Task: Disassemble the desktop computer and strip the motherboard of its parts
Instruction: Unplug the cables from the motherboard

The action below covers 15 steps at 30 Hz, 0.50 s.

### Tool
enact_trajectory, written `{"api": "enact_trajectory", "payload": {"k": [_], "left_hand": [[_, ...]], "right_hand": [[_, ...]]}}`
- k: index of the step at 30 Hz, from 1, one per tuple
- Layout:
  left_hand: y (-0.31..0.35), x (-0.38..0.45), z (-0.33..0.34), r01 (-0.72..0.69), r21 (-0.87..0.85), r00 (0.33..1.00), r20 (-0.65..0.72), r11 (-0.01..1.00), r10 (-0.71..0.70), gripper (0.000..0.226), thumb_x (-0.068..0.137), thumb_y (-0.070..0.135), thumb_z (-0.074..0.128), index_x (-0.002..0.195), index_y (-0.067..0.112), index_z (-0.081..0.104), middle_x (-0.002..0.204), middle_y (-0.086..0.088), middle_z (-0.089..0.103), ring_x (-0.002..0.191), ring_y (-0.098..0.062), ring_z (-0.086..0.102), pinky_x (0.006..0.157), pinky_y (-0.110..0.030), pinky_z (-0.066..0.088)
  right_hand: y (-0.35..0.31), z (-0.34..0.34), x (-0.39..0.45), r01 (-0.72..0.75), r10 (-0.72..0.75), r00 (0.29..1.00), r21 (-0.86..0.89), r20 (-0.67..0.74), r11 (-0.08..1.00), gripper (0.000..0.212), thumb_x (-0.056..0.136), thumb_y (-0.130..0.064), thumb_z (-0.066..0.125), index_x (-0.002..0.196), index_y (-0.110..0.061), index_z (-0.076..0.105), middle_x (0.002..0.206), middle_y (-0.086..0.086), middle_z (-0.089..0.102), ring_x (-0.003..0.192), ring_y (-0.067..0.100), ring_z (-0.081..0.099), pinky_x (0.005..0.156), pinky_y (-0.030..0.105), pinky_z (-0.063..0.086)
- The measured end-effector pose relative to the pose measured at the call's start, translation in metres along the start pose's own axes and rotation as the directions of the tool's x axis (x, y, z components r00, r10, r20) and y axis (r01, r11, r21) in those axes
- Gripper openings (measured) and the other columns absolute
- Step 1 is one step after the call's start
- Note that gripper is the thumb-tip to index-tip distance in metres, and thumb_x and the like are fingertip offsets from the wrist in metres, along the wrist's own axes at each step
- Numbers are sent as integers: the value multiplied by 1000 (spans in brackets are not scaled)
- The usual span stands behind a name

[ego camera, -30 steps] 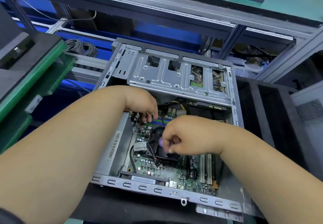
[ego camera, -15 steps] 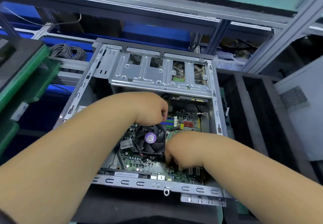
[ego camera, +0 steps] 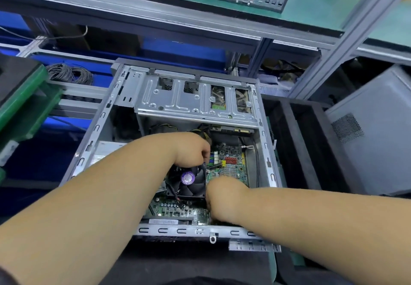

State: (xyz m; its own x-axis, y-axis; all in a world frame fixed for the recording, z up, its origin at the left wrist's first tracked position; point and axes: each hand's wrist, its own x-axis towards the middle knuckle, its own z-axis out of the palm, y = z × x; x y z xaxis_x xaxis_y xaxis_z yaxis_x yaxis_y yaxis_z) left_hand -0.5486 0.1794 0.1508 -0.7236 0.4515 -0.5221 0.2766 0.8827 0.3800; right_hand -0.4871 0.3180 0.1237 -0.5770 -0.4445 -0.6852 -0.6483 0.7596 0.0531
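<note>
Both hands work inside the open case (ego camera: pixel 104 115), which lies on its side with the motherboard (ego camera: pixel 233 169) on its floor. Left hand (ego camera: pixel 193 151) rests at the fan's (ego camera: pixel 189 182) far edge, fingers curled under — grip cannot be told. Right hand (ego camera: pixel 224 198) sits just right of the fan, fingers curled down onto the board and hidden.

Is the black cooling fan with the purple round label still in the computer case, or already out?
In. The black cooling fan with the purple round label sits on the green motherboard inside the grey metal case.
</note>
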Motion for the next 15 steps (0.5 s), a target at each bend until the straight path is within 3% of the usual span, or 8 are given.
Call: {"api": "enact_trajectory", "payload": {"k": [5,9,15], "left_hand": [[-5,1,-1,-10,-39,1000,5,999,10,28,89,14,48,107,25,66,108,6,63,94,-15,55,76,-26,44],[-8,2,-3,-17,-68,1000,1,998,17,27,90,14,49,108,25,66,97,10,57,83,-9,51,61,-19,36],[-10,5,-3,-6,-95,1000,-6,995,6,27,90,14,50,106,26,68,91,14,56,85,-8,50,63,-20,37]], "right_hand": [[-5,0,1,-35,33,999,-69,-21,997,18,90,-15,55,73,-10,58,60,3,40,65,25,46,50,25,37],[-3,3,4,-45,45,999,-45,-7,998,28,86,-13,57,59,-11,50,57,3,39,54,22,39,45,20,29],[-1,-1,3,-49,49,999,11,-18,999,18,83,-20,63,66,-13,60,56,1,42,53,21,42,45,21,33]]}}
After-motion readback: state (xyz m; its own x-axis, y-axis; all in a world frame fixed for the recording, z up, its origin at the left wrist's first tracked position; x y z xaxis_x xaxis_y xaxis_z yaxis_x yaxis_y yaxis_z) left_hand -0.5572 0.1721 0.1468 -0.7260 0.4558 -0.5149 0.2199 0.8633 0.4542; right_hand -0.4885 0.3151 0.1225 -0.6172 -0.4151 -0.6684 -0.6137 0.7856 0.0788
